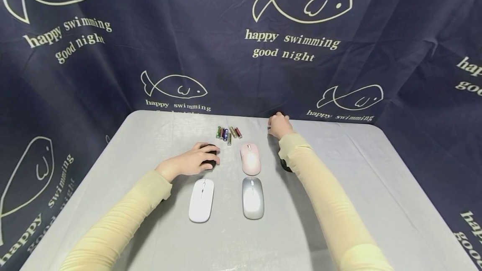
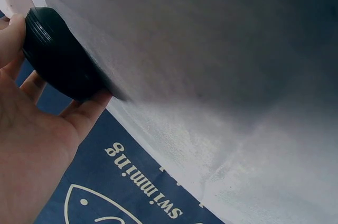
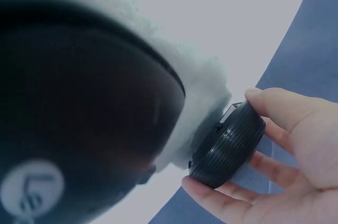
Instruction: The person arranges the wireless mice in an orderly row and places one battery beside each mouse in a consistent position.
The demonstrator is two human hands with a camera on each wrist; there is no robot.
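In the head view my left hand [image 1: 193, 159] lies over a black mouse [image 1: 213, 158], left of the middle of the table. The left wrist view shows the thumb and fingers of this hand [image 2: 37, 139] gripping the black mouse [image 2: 60, 55] by its sides. At the table's far edge, my right hand [image 1: 280, 125] holds a black mouse with a ribbed side [image 3: 229, 147], thumb on one side and fingers on the other. Another black mouse [image 1: 285, 165] is partly hidden under the right forearm; its dark body with a round white logo [image 3: 31, 187] looms large in the right wrist view.
Several small batteries [image 1: 227, 133] lie grouped near the far edge, between the hands. A pink mouse [image 1: 250, 159] sits in the middle, with a grey mouse [image 1: 253, 198] nearer and a white mouse [image 1: 201, 200] left of that. A dark blue curtain [image 1: 233, 78] hangs behind the table.
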